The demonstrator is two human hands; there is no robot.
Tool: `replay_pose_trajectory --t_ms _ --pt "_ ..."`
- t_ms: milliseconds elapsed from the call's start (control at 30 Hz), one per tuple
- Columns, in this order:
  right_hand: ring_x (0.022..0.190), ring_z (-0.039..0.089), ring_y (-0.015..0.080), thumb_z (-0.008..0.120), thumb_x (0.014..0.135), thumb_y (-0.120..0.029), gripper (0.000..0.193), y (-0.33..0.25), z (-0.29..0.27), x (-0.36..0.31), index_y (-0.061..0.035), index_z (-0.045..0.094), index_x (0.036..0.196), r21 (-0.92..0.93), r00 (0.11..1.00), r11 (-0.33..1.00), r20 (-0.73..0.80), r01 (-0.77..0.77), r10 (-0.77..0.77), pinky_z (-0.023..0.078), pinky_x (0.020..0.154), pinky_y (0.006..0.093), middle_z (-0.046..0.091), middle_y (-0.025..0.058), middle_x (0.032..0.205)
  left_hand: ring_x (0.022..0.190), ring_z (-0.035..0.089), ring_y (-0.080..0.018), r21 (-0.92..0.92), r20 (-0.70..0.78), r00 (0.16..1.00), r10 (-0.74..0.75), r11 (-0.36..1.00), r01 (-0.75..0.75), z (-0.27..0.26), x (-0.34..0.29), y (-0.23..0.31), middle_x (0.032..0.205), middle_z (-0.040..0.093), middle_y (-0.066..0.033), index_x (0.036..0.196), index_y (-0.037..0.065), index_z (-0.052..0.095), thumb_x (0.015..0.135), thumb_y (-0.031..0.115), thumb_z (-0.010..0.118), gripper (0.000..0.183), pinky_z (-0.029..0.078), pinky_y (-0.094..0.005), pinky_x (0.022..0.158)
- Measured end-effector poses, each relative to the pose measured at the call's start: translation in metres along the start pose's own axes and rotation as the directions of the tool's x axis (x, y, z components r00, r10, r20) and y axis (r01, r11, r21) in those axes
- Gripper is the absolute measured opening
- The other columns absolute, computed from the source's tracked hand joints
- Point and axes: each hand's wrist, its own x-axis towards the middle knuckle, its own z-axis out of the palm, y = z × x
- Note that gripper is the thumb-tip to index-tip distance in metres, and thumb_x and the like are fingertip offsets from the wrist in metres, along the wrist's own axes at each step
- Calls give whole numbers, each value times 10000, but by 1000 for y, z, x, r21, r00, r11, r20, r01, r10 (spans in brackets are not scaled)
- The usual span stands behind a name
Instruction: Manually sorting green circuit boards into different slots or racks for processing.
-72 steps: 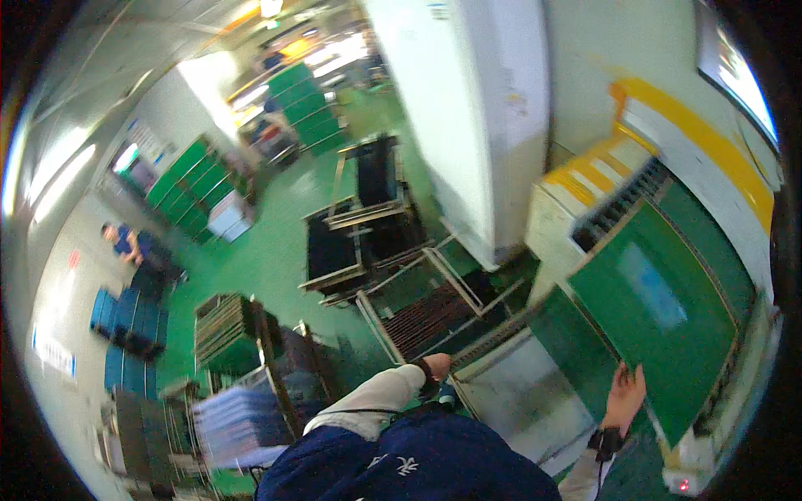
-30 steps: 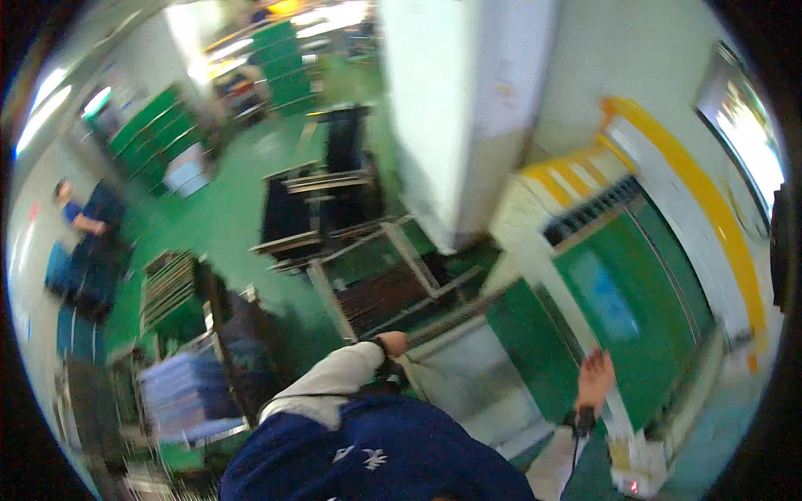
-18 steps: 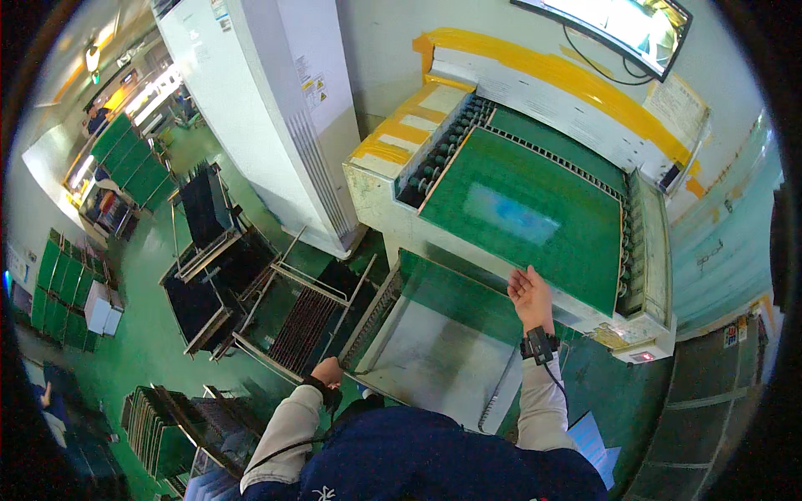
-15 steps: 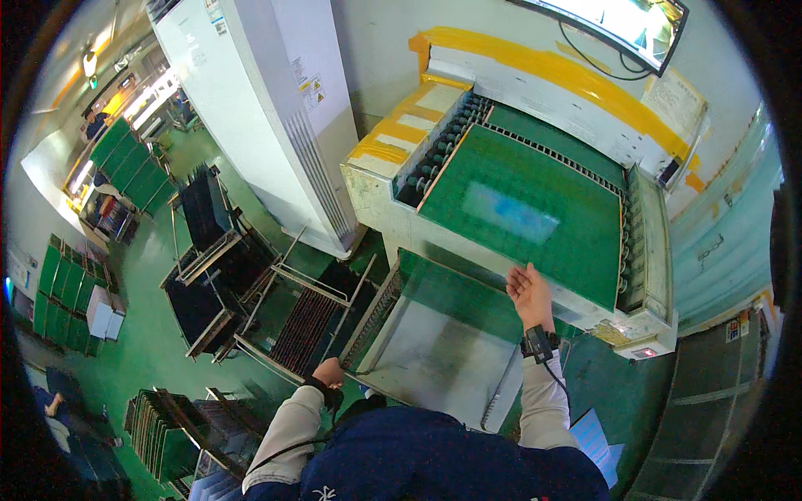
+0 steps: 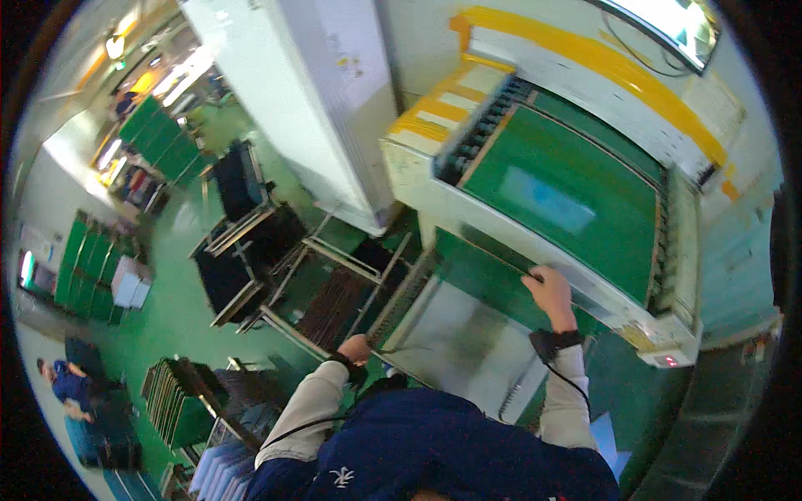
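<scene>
A slotted rack (image 5: 458,327) with a pale grey bottom stands in front of me. At its far side a thin green panel (image 5: 472,265) leans upright, its top edge sloping down toward the right. My right hand (image 5: 553,296) is closed, fingertips pinched at the right end of that edge. Curled at the rack's near left corner, my left hand (image 5: 356,349) grips its frame; the fingertips are partly hidden. Beyond the rack, a large green board (image 5: 576,171) lies flat on the rollers of a conveyor machine (image 5: 518,215).
A white cabinet (image 5: 292,92) rises behind the rack. To the left are metal rack carts (image 5: 276,313), a stand of green panels (image 5: 180,401) and a person (image 5: 71,380). Dark grey panelling (image 5: 710,401) lies at right, a screen (image 5: 668,25) above.
My right hand has gone from open, fingers raised, to closed at the panel's edge. My left hand stays at the rack corner. The whole view has shifted rightward.
</scene>
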Motion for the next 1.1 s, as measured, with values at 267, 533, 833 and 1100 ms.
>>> replay_pose_trajectory --t_ms 267,533,833,1100 --pt "823 577 357 649 694 -289 330 37 23 -2 2 611 845 -416 969 909 221 -7 109 453 712 430 600 206 861 448 575 -221 126 11 998 66 990 -67 -24 -28 51 555 580 -142 630 -18 577 709 116 530 163 455 -350 391" --pt "878 576 333 695 666 -257 350 38 32 15 -34 619 925 -444 983 896 149 -31 108 454 749 417 611 168 924 687 613 -303 138 45 998 -41 990 35 -23 -35 57 730 621 -189 710 -9 647 597 69 662 138 468 -411 546" --pt "930 569 317 700 660 -247 403 47 28 10 -18 605 978 -486 974 870 146 -81 172 451 780 401 602 170 970 478 561 -219 58 64 998 5 998 -9 -27 -35 70 583 574 -119 608 -15 581 705 71 546 135 418 -345 383" --pt "914 571 312 704 664 -235 395 51 36 10 -14 603 976 -463 991 886 129 19 47 453 763 405 605 167 953 616 575 -272 286 38 999 18 958 -28 -29 -49 67 725 615 -163 722 -23 633 767 147 531 203 457 -392 522"
